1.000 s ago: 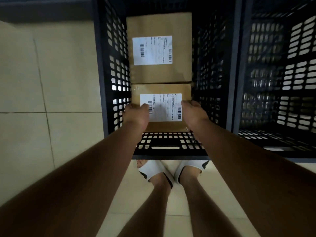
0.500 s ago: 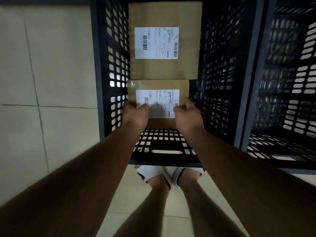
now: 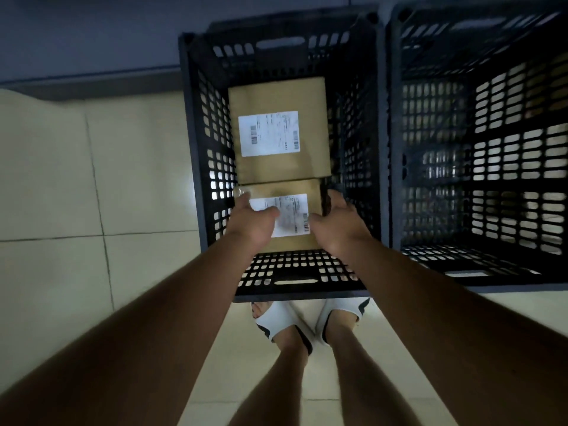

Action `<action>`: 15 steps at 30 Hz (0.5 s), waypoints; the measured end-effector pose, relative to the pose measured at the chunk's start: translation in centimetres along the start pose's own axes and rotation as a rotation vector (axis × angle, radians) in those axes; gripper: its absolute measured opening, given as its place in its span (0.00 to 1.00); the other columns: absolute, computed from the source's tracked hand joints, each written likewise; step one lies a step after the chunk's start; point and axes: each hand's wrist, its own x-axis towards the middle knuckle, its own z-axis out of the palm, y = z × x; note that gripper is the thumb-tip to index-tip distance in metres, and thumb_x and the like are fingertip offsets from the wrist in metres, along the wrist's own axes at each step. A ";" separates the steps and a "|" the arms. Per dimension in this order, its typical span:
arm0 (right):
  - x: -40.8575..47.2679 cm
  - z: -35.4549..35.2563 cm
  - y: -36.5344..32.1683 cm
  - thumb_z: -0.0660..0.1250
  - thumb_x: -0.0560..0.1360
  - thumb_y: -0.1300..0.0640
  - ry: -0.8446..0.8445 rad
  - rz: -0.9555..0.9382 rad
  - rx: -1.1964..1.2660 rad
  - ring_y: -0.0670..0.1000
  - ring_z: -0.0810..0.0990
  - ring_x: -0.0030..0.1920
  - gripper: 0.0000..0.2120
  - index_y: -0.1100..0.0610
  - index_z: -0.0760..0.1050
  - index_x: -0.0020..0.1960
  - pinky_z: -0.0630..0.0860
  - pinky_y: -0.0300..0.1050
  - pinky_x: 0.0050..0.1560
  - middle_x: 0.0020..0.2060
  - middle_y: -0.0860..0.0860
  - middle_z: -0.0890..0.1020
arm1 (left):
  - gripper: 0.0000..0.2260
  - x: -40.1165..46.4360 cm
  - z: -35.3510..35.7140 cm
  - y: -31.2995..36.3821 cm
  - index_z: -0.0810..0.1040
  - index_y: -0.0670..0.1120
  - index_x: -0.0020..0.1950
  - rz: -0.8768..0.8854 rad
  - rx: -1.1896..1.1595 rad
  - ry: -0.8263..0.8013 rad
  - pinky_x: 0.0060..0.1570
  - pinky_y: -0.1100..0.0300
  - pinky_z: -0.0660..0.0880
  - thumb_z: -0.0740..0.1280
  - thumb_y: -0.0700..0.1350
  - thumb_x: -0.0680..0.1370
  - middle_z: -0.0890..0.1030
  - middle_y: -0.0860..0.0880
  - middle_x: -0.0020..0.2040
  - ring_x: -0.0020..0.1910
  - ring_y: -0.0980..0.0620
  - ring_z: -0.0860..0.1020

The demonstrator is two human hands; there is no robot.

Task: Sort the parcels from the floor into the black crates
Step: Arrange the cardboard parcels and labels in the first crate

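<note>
Both crates, left [image 3: 196, 167] and right [image 3: 396, 167], are black with a grid of perforated slots. The two parcels, far [image 3: 276, 96] and near [image 3: 292, 247], are brown cardboard, each bearing a white label with black barcodes. The floor [image 3: 55, 186] is cream tile. The slippers [image 3: 276, 321] are white with black trim.

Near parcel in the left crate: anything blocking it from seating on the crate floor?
Nothing visible. The near parcel lies low inside the left crate, against the far parcel. The left hand and right hand flank it, fingers spread.
</note>
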 end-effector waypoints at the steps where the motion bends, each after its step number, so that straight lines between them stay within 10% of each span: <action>1: -0.9 -1.0 -0.3 0.63 0.76 0.44 0.013 -0.017 -0.006 0.60 0.74 0.64 0.35 0.44 0.51 0.79 0.78 0.54 0.59 0.73 0.55 0.65 | 0.29 -1.2 -0.2 0.7 0.64 0.53 0.79 0.038 0.029 -0.009 0.50 0.56 0.77 0.69 0.50 0.78 0.76 0.47 0.69 0.60 0.45 0.78; 4: -3.7 -3.9 -1.3 0.63 0.76 0.44 0.058 -0.060 -0.029 0.60 0.70 0.68 0.37 0.45 0.50 0.79 0.76 0.56 0.61 0.74 0.55 0.64 | 0.30 -4.7 -0.7 2.7 0.62 0.53 0.80 0.130 0.127 -0.048 0.38 0.63 0.72 0.67 0.50 0.79 0.75 0.48 0.69 0.57 0.47 0.79; 15: -15.0 -11.5 -1.0 0.66 0.76 0.44 0.302 -0.099 0.044 0.60 0.64 0.71 0.35 0.49 0.54 0.77 0.70 0.59 0.67 0.71 0.54 0.66 | 0.30 -16.9 -0.9 9.1 0.62 0.54 0.80 0.414 0.379 -0.074 0.49 0.59 0.77 0.66 0.51 0.79 0.66 0.51 0.77 0.50 0.52 0.78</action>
